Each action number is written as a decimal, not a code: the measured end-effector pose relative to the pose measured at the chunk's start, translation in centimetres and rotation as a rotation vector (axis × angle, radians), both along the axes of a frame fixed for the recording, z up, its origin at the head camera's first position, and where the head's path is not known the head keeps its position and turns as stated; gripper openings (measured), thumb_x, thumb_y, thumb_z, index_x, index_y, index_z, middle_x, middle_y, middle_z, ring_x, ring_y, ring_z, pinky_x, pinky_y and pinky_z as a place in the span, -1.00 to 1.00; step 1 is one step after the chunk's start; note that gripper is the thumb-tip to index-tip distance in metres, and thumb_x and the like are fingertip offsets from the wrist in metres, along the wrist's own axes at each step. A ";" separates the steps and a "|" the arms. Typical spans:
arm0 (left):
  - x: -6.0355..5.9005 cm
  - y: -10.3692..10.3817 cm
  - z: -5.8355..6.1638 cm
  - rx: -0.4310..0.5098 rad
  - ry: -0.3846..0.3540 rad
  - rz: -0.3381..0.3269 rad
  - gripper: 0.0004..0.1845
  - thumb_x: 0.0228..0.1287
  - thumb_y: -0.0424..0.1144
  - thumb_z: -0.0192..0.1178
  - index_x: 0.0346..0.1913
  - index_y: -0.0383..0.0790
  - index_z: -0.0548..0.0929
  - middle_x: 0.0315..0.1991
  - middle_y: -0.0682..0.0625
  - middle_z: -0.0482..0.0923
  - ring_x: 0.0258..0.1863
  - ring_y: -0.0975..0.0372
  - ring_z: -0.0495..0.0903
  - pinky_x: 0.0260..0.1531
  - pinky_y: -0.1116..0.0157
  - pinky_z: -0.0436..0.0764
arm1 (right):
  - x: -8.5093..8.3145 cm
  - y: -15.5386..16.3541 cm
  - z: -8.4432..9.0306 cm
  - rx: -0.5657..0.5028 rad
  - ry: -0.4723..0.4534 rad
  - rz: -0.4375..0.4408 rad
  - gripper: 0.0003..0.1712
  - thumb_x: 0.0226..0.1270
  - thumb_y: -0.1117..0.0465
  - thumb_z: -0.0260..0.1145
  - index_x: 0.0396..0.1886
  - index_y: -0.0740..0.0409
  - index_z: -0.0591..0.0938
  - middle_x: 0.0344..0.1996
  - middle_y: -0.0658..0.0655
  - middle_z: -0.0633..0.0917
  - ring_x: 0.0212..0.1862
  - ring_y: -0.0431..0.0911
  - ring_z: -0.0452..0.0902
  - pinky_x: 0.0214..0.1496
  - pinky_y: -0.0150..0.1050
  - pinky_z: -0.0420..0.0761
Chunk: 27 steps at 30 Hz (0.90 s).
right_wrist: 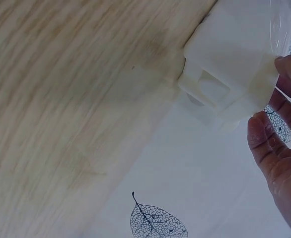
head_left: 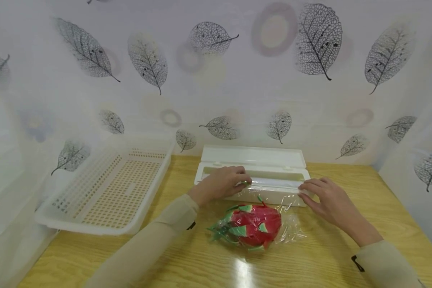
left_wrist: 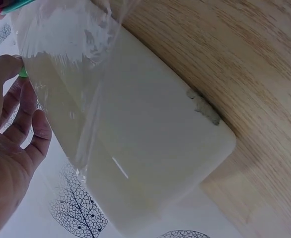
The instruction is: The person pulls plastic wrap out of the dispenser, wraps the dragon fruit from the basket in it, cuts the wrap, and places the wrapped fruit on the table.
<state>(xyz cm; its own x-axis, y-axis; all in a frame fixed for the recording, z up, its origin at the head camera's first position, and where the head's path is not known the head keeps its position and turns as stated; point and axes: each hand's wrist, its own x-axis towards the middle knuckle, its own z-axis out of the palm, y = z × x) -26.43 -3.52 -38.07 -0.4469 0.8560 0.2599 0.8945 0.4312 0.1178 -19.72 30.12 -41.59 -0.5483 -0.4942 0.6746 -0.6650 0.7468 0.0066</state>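
A white cling-film box (head_left: 253, 162) lies open on the wooden table (head_left: 320, 264), its lid folded back. My left hand (head_left: 237, 182) rests on the box's front edge, and its fingertips pinch a small green slider (head_left: 245, 183) there. My right hand (head_left: 309, 190) presses with nearly straight fingers on the box's right end. Clear film (head_left: 273, 195) runs from the box down over a red dragon fruit (head_left: 253, 226) with green scales, just in front of the box. In the left wrist view the film (left_wrist: 71, 74) hangs over the box (left_wrist: 150, 139) beside my hand (left_wrist: 11, 124). The right wrist view shows the box end (right_wrist: 230, 64) and my fingers (right_wrist: 279, 134).
A white perforated basket (head_left: 93, 229) stands at the left of the table, tilted against the wall. A leaf-patterned white sheet (head_left: 216, 80) closes off the back and both sides. Bare wood lies in front of the fruit.
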 end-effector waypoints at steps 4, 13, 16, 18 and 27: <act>0.0 -0.1 0.1 0.007 0.008 -0.007 -0.84 0.46 -0.23 0.25 0.00 -0.09 0.74 -0.11 0.01 0.70 -0.22 0.24 0.69 -0.16 0.40 0.67 | -0.1 0.1 0.1 -0.001 -0.015 -0.007 -0.27 0.60 -0.31 -0.10 -0.25 0.12 0.78 -0.28 0.11 0.82 -0.29 0.01 0.65 -0.34 -0.02 0.68; -0.1 -0.2 -0.1 0.020 0.021 -0.013 -0.85 0.44 -0.23 0.27 -0.01 -0.08 0.74 -0.12 0.02 0.69 -0.26 0.26 0.67 -0.18 0.38 0.67 | -0.1 0.2 0.2 0.007 -0.022 -0.010 -0.46 0.56 -0.19 0.14 -0.23 0.14 0.78 -0.27 0.11 0.82 -0.27 0.01 0.66 -0.34 -0.02 0.69; -0.1 -0.3 -0.1 0.026 0.022 -0.015 -0.85 0.43 -0.24 0.28 -0.02 -0.09 0.74 -0.13 0.01 0.69 -0.26 0.26 0.67 -0.19 0.38 0.67 | 0.0 0.2 0.1 0.010 -0.027 -0.020 -0.61 0.48 -0.09 0.28 -0.23 0.13 0.78 -0.27 0.11 0.82 -0.27 0.01 0.66 -0.33 -0.02 0.70; -0.1 -0.4 -0.1 0.028 0.020 -0.013 -0.85 0.43 -0.25 0.28 -0.03 -0.08 0.74 -0.13 0.01 0.69 -0.25 0.26 0.67 -0.19 0.38 0.67 | 0.0 0.2 0.1 0.011 -0.029 -0.023 -0.67 0.44 -0.04 0.33 -0.23 0.13 0.78 -0.27 0.11 0.82 -0.26 0.01 0.67 -0.33 -0.01 0.70; -0.2 -0.5 -0.2 0.040 0.020 -0.009 -0.88 0.44 -0.25 0.28 -0.06 -0.07 0.75 -0.17 0.03 0.67 -0.27 0.28 0.64 -0.21 0.42 0.64 | 0.0 0.3 0.2 0.020 -0.030 -0.033 -0.67 0.44 -0.05 0.33 -0.22 0.12 0.78 -0.26 0.11 0.82 -0.26 0.01 0.67 -0.31 -0.02 0.71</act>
<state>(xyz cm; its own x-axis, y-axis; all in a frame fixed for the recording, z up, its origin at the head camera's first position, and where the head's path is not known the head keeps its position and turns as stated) -26.61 -3.99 -38.26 -0.4335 0.8488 0.3026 0.9007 0.4184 0.1166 -19.75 30.42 -41.39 -0.5843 -0.4890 0.6477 -0.6404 0.7681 0.0022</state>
